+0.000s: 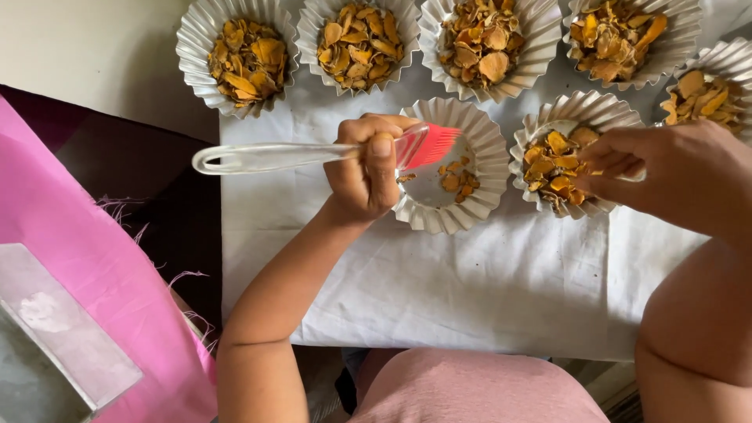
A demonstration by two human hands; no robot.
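My left hand (364,168) is closed around a brush with a clear handle (266,157) and red bristles (429,145), held level over a fluted foil cup (470,211) that holds only a few yellow-orange dried slices (454,180). My right hand (666,172) reaches from the right with fingers pinched at the slices in the neighbouring foil cup (560,110), which is fairly full. I cannot tell if the fingers hold a slice.
Several more foil cups filled with dried slices line the back: (200,47), (313,31), (540,39), (681,35), and one at the right edge (732,59). All stand on a white cloth (486,290). Pink fabric (102,266) lies at the left.
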